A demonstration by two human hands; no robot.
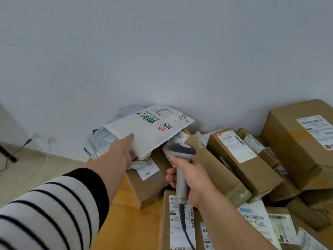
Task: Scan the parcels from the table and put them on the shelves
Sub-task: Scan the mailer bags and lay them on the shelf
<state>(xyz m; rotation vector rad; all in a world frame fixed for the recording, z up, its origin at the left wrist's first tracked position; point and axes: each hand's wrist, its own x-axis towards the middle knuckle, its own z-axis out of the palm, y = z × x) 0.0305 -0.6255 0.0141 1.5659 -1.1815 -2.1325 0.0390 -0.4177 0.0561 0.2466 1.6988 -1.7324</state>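
Observation:
My left hand (121, 150) grips the near corner of a white padded mailer (151, 130) with green and red print, holding it lifted above the pile, its shipping label at the far end. My right hand (191, 179) holds a grey barcode scanner (181, 165) by its handle, the head just below the mailer's near edge and its cable hanging down. Several brown cardboard parcels (236, 156) with white labels lie heaped on the wooden table (126, 222).
Grey plastic mail bags (100, 141) lie behind the mailer at the table's far left corner. A large box (297, 138) stands at the right against the white wall. On the floor at left are cables and a dark stand foot (9, 156).

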